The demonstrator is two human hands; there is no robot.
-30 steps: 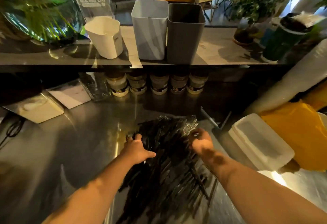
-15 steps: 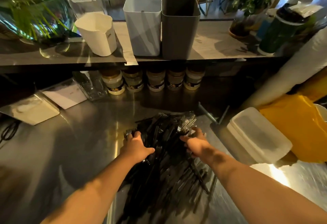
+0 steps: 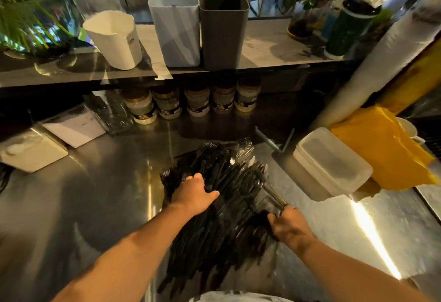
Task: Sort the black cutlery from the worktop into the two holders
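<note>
Black, slim cutlery heaped on glossy steel worktop, left hand and right hand each clutching some.

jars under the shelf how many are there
5, in one row on the worktop under the shelf: leftmost jar, second jar, middle jar, fourth jar, rightmost jar. Others may hide in the dark behind.

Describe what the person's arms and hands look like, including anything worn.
Both forearms are bare, no sleeve in view. The left hand and right hand are ungloved, and no watch or bracelet shows at either wrist. Rings are too blurred to tell. A strip of pale patterned clothing shows at the bottom edge.
</note>
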